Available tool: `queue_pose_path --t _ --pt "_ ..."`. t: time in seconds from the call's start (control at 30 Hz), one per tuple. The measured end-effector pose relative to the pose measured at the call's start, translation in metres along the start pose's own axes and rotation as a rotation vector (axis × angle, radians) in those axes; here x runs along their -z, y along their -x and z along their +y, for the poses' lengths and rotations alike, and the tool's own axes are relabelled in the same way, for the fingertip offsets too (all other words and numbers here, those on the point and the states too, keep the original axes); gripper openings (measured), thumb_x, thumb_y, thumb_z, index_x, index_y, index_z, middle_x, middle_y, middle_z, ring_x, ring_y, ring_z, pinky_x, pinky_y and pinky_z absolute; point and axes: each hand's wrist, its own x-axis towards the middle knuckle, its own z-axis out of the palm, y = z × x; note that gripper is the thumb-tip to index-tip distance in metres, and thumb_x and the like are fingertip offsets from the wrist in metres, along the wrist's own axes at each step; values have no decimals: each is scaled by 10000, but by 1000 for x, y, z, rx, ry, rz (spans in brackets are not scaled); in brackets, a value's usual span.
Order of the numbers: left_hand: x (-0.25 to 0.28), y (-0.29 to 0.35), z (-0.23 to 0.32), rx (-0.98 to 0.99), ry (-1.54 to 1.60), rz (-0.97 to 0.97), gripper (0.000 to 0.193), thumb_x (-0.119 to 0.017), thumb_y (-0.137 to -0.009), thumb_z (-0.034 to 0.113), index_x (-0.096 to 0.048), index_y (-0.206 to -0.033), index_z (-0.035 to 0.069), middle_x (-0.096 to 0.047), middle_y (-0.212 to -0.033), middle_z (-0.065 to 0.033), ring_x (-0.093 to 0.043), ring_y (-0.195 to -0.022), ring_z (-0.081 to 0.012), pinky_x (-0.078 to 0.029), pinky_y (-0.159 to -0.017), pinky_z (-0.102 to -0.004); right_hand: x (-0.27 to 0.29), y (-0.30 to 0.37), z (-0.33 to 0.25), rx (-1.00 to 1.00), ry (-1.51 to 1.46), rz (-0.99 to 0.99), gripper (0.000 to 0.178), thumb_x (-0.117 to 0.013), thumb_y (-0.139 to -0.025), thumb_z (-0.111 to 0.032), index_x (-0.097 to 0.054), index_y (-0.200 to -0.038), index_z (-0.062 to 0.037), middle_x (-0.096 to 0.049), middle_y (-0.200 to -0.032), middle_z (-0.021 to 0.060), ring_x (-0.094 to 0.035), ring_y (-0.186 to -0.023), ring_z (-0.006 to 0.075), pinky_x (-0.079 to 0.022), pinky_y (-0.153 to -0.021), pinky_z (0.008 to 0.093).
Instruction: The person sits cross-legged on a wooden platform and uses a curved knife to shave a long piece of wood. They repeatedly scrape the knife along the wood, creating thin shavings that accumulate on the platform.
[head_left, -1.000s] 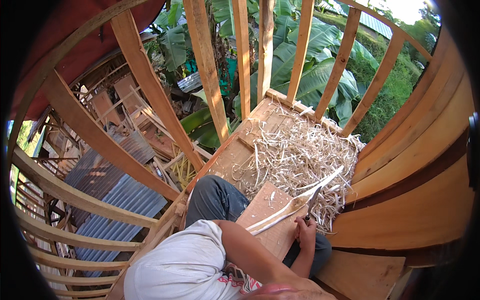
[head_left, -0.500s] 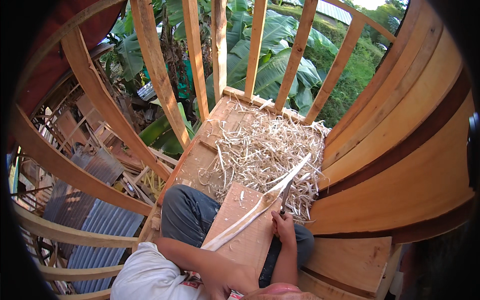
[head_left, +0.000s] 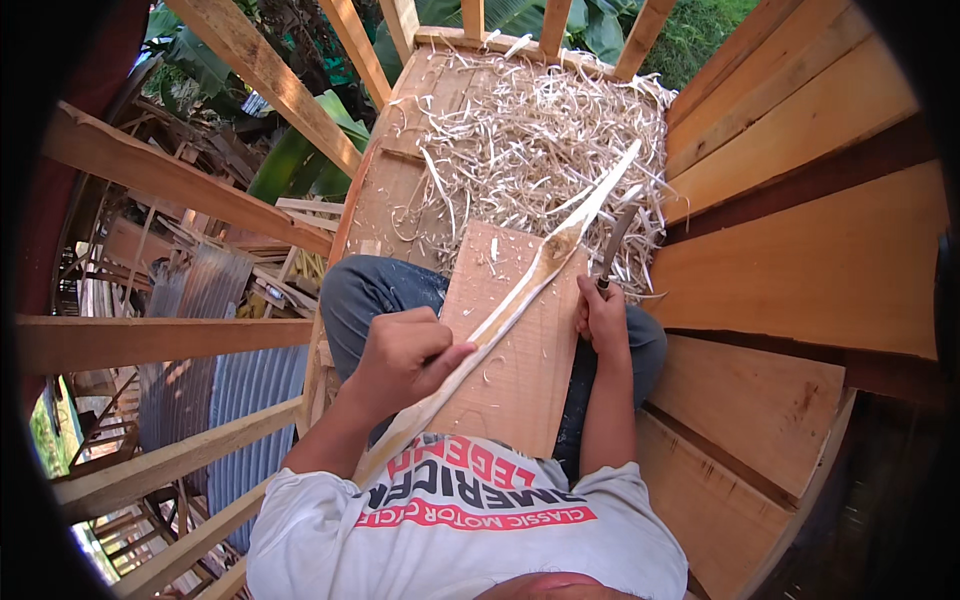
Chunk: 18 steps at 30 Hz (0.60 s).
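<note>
A long pale stick, peeled nearly white with a brown knot around its middle, slants across a flat wooden board on my lap. Its thin end points away over the shavings; the lower end runs back toward my shirt. My left hand is closed in a loose fist left of the stick, its thumb stretched out against the stick's edge. Nothing shows inside the curled fingers. To the right of the board, my right hand grips a knife by its dark handle, the curved blade pointing up and away beside the stick.
Curled wood shavings cover much of the plank floor ahead. Upright wooden slats rail the left and far sides, with leaves beyond. Wide planks wall the right. Corrugated metal sheets and scrap wood lie below the left rail.
My left arm, earlier bent back toward my body, has swung out, bringing its hand to the stick. My right hand still holds the knife. The view has tilted down toward my lap.
</note>
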Motion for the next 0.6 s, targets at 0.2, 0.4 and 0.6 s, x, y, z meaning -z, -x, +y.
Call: queue_pose_path --t 0.2,0.4,0.6 --pt "0 92 13 845 -197 -259 447 -737 -779 339 -485 -1015 53 -560 -735 -72 -597 -778 -261 -462 -633 -401 -17 11 -7 71 98 158 410 -672 -884 -238 -443 -578 -88 -416 -481 -34 -401 -378 62 -302 -356 256" --pt "-23 155 22 1118 -78 -521 465 -626 -863 437 -444 -1044 50 -646 -798 -218 -653 -802 -398 -493 -653 -457 -25 19 -3 314 541 178 442 -710 -854 -207 -417 -578 -26 -300 -485 -27 -263 -493 57 -221 -436 294" --pt "-40 198 -12 1034 299 -298 370 -586 -911 367 -519 -948 5 -643 -670 -169 -676 -625 -282 -507 -562 -345 -40 61 -16 188 819 46 470 -742 -781 -386 -547 -612 6 -441 -457 117 -399 -396 205 -348 -432 342"
